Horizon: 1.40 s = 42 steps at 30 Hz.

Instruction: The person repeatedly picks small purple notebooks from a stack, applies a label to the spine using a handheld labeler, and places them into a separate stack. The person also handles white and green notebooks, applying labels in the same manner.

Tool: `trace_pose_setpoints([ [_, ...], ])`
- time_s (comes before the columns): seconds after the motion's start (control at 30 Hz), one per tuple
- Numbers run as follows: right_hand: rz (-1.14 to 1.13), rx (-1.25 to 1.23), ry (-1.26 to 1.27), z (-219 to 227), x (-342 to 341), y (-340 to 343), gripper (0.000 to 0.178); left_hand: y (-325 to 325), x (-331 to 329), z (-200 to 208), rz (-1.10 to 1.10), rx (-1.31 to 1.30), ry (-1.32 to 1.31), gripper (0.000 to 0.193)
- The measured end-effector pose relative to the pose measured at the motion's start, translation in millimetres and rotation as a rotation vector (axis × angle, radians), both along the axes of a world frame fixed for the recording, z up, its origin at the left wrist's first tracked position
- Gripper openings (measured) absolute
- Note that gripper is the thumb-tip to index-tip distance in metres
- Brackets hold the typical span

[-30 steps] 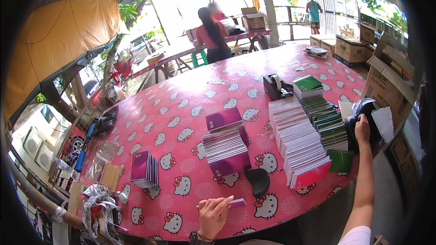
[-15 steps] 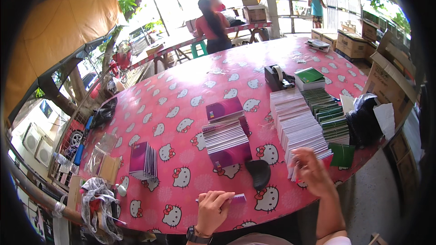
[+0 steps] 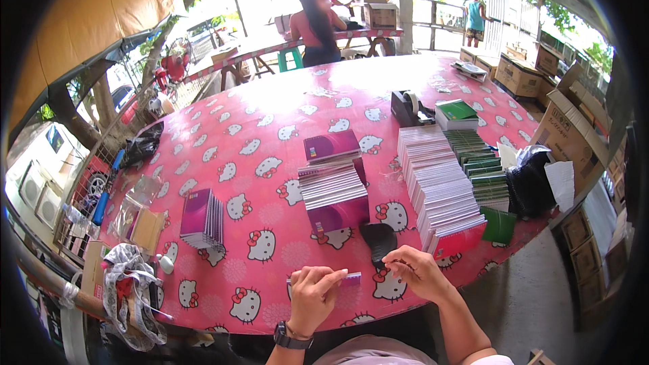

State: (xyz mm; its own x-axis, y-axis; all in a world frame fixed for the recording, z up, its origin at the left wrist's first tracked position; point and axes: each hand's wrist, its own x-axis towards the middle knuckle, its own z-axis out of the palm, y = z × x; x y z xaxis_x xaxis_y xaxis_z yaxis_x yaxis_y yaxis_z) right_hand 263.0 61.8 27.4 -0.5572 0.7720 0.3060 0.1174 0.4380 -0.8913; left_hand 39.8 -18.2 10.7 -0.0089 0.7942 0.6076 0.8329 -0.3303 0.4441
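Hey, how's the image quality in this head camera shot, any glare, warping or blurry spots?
Head view: strong fisheye, the pink table edge bows and the corners go black; the background behind the seated person is blown out white by daylight; the table sits in even shade with soft shadows; the left hand and right hand are reasonably sharp, holding a small purple strip.

Your one head camera looked steeply down from above onto the table (image 3: 270, 128), facing forward, close over your hands; its fisheye rim bent edges.

both hands (image 3: 365, 284) apparently pinching, close together
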Motion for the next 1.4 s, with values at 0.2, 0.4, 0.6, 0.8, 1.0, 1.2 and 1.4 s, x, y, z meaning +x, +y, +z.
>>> trace_pose_setpoints([
  [0.2, -0.095, 0.143, -0.04, 4, -6, 4, 0.027, 2, 0, 8, -0.015, -0.044, 0.007, 0.026],
  [0.4, -0.032, -0.287, 0.094, -11, -19, 5, 0.022, 1, -3, -3, -0.026, -0.062, -0.026, 0.025],
  [0.6, 0.069, -0.269, 0.032, -13, -28, 8, 0.023, -1, -2, 1, -0.017, -0.074, -0.02, 0.025],
  [0.8, 0.207, 0.014, -0.077, -9, -34, 17, 0.021, 3, -3, 2, -0.01, -0.067, -0.038, 0.025],
  [1.0, 0.286, 0.02, -0.118, -9, -31, 19, 0.021, 2, -3, 1, -0.019, -0.093, -0.04, 0.025],
  [1.2, 0.271, 0.146, -0.35, 10, -27, 14, 0.027, 1, -2, 2, 0.01, -0.108, -0.047, 0.026],
  [1.4, 0.267, 0.273, -0.236, 1, -23, 18, 0.039, 1, 0, 6, 0.014, -0.139, -0.067, 0.024],
])
